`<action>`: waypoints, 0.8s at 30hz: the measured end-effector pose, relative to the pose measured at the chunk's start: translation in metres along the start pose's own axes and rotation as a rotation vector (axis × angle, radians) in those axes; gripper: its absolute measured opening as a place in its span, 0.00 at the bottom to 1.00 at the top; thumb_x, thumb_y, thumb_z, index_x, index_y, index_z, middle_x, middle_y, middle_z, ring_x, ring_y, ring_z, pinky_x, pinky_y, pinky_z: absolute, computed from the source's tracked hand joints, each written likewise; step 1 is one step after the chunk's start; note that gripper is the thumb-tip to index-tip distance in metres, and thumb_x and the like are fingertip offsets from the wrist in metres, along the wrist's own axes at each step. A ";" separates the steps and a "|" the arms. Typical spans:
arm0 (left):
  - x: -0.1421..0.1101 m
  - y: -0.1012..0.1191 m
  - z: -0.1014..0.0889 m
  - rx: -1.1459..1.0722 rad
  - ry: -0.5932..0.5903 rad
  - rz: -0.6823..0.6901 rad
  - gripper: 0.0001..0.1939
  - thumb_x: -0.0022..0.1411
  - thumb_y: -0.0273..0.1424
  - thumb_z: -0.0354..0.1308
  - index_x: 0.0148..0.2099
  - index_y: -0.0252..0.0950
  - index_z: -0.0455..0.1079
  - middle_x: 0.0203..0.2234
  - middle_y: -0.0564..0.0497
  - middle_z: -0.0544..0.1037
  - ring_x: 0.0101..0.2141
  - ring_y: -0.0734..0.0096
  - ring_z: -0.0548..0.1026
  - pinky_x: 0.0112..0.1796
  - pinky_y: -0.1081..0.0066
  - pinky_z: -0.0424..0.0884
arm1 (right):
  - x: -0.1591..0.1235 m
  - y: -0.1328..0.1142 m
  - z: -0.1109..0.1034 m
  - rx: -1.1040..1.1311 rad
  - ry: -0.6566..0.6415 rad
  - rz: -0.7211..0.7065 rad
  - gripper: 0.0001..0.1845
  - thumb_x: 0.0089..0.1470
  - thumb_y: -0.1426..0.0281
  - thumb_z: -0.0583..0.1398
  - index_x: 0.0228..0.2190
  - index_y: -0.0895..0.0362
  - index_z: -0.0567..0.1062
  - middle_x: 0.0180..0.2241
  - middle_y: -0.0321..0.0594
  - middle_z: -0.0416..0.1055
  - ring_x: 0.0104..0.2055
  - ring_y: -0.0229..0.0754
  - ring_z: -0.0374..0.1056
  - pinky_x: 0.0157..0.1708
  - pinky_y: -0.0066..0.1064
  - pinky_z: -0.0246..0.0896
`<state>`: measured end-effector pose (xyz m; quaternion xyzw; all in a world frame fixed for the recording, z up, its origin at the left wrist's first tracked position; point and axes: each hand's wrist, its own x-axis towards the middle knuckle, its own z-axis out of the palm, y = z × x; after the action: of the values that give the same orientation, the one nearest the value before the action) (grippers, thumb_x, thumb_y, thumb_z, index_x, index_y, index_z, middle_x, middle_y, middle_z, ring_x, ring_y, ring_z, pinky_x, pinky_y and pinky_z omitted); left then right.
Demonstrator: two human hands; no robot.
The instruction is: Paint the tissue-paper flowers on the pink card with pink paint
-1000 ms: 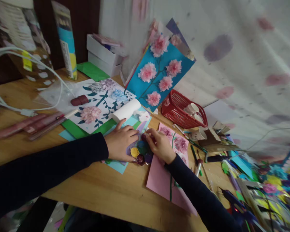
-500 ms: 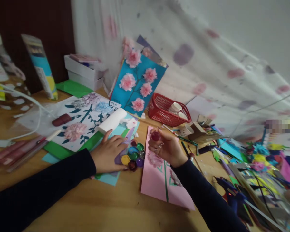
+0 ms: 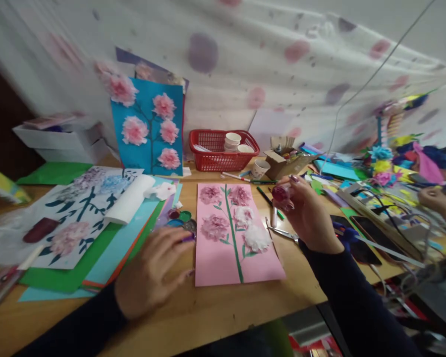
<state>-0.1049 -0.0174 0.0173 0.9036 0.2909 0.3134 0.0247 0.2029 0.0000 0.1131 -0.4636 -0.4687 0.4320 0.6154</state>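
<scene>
My right hand [image 3: 308,213] pinches a small dark red paint pot [image 3: 281,194], raised to the right of a pink card [image 3: 215,263]. Painted green stems and several fluffy pink and whitish flowers cover that card. Blurred by motion, my left hand [image 3: 148,270] has its fingers apart beside a cluster of small paint pots [image 3: 186,216], and it partly hides them. The cluster sits against the card's left side; whether my fingers touch it I cannot tell.
A blue flower picture [image 3: 139,161] stands at the back, beside a red basket [image 3: 223,161] with paper cups. Scissors [image 3: 282,233] and pens lie right of the card. Phones [image 3: 364,248], cables and another person's hand [image 3: 436,201] are farther right. Coloured sheets [image 3: 70,258] lie left.
The view has swung to the right. My right hand has moved off the pink card to its right, still holding the pot. My left hand has drawn back from the paint cluster.
</scene>
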 end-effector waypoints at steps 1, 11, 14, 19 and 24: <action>0.007 0.015 0.007 -0.061 -0.059 0.047 0.18 0.64 0.28 0.51 0.57 0.36 0.63 0.52 0.44 0.70 0.55 0.60 0.64 0.55 0.58 0.60 | -0.001 0.003 -0.011 -0.118 0.084 -0.097 0.06 0.53 0.64 0.57 0.30 0.54 0.67 0.20 0.29 0.57 0.19 0.33 0.49 0.21 0.26 0.47; 0.044 0.060 0.084 -0.163 -0.419 0.305 0.29 0.68 0.46 0.44 0.61 0.32 0.60 0.59 0.44 0.66 0.59 0.57 0.60 0.59 0.58 0.54 | 0.013 0.066 -0.036 -1.134 -0.284 -0.441 0.09 0.58 0.65 0.56 0.36 0.57 0.71 0.26 0.39 0.69 0.29 0.39 0.65 0.31 0.30 0.59; 0.043 0.062 0.084 -0.163 -0.442 0.249 0.28 0.68 0.47 0.42 0.62 0.36 0.59 0.61 0.49 0.63 0.61 0.60 0.57 0.60 0.59 0.51 | 0.019 0.075 -0.037 -1.160 -0.260 -0.397 0.09 0.58 0.65 0.55 0.37 0.57 0.70 0.24 0.37 0.68 0.26 0.38 0.64 0.30 0.30 0.57; 0.044 0.065 0.081 -0.173 -0.470 0.201 0.25 0.70 0.44 0.42 0.62 0.38 0.59 0.61 0.51 0.63 0.61 0.63 0.56 0.61 0.58 0.49 | 0.022 0.076 -0.033 -1.163 -0.317 -0.342 0.12 0.58 0.65 0.54 0.40 0.57 0.71 0.25 0.38 0.68 0.27 0.38 0.64 0.31 0.30 0.57; 0.045 0.065 0.080 -0.180 -0.467 0.194 0.23 0.71 0.42 0.42 0.62 0.39 0.59 0.61 0.51 0.63 0.61 0.63 0.57 0.61 0.59 0.49 | 0.035 0.074 -0.027 -1.171 -0.300 -0.264 0.12 0.57 0.64 0.55 0.39 0.57 0.72 0.22 0.36 0.66 0.25 0.38 0.62 0.29 0.29 0.54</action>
<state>0.0031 -0.0357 -0.0080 0.9693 0.1606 0.1217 0.1411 0.2283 0.0436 0.0435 -0.5966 -0.7629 0.0837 0.2346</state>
